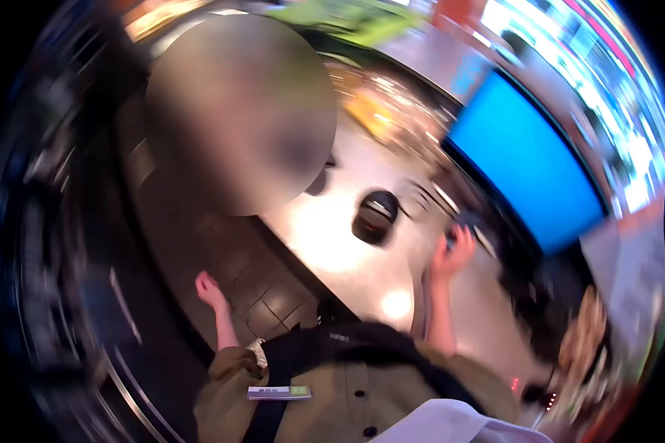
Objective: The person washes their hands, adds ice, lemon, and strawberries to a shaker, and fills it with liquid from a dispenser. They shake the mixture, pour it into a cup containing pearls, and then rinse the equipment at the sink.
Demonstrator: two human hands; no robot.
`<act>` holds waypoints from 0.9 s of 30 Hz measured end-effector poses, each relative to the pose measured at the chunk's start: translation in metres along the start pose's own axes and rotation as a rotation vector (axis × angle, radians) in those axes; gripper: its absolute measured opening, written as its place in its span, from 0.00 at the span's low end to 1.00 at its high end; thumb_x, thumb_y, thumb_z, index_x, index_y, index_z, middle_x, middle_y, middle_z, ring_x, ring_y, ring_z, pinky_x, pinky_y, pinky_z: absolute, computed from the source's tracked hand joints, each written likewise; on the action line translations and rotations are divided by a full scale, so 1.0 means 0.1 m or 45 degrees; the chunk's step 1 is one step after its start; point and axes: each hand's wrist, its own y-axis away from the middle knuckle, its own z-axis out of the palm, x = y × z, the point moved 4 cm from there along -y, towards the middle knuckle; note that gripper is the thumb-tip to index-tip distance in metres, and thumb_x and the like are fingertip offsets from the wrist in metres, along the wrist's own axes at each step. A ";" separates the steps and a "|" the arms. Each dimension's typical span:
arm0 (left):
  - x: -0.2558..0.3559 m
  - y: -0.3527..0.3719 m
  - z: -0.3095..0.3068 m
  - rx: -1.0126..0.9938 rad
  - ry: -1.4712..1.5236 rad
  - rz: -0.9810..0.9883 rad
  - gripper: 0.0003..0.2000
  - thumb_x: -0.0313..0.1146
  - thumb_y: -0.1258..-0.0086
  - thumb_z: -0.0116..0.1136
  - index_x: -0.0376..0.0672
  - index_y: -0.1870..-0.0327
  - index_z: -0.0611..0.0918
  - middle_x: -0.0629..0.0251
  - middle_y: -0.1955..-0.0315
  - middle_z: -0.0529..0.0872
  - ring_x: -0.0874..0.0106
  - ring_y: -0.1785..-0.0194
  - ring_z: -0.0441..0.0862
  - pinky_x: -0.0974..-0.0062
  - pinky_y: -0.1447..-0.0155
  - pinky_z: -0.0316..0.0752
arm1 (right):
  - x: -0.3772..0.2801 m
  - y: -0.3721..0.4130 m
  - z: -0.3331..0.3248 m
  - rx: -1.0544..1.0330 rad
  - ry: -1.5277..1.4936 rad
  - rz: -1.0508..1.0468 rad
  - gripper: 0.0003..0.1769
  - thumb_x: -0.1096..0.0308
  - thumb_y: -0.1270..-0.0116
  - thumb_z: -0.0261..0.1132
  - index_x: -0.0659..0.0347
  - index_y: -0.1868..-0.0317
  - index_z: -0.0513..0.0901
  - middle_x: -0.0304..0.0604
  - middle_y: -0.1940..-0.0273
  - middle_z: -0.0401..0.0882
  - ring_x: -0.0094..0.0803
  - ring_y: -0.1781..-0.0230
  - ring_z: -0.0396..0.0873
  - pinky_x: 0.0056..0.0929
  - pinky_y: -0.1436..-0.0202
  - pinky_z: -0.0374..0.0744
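Note:
The whole view is smeared by motion. My right hand [454, 251] is raised over a pale counter [332, 236], fingers spread, its tips at a small dark object [464, 220] beside the lower corner of a bright blue screen [528, 159]. Whether it grips that object is not clear. My left hand [210, 289] hangs out to the left over a dark tiled floor [266, 295] and holds nothing I can see; its fingers are too blurred to read. My olive shirt [347, 399] with a black strap and a name tag [278, 392] fills the bottom.
Another person stands close at the upper left, beyond the counter edge. A round black object [375, 215] sits on the counter. Blurred yellow and orange goods [380, 111] lie further back, with bright shop lights [613, 96] at the upper right.

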 end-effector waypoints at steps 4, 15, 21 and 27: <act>-1.44 2.09 -1.54 0.315 -0.858 -0.574 0.08 0.32 0.34 0.47 0.41 0.65 0.79 0.65 0.75 0.79 0.74 0.72 0.73 0.75 0.66 0.70 | -0.42 -0.41 -0.19 -0.523 -0.669 -0.246 0.09 0.78 0.42 0.52 0.69 0.61 0.75 0.51 0.60 0.75 0.44 0.57 0.73 0.36 0.50 0.70; -1.81 4.38 -1.13 -0.674 -0.682 -1.226 0.12 0.38 0.34 0.43 0.43 0.66 0.80 0.60 0.75 0.80 0.66 0.69 0.75 0.70 0.62 0.71 | -2.27 2.45 0.51 -2.344 -1.058 -1.218 0.12 0.69 0.42 0.55 0.60 0.57 0.76 0.51 0.65 0.80 0.48 0.64 0.78 0.40 0.61 0.77; -2.14 3.98 -1.56 -0.579 -0.479 -1.103 0.15 0.41 0.34 0.42 0.43 0.67 0.80 0.57 0.75 0.80 0.62 0.68 0.77 0.67 0.60 0.71 | -3.20 4.11 0.53 -2.706 -0.816 -1.515 0.17 0.64 0.43 0.55 0.57 0.54 0.77 0.49 0.68 0.81 0.47 0.65 0.79 0.41 0.60 0.77; -2.25 3.40 -3.36 0.926 0.152 -0.947 0.08 0.30 0.34 0.47 0.39 0.62 0.78 0.69 0.77 0.79 0.78 0.70 0.73 0.78 0.65 0.70 | -4.78 6.57 0.68 -3.014 -1.032 -2.195 0.11 0.68 0.42 0.54 0.60 0.59 0.78 0.48 0.65 0.80 0.44 0.60 0.77 0.36 0.59 0.75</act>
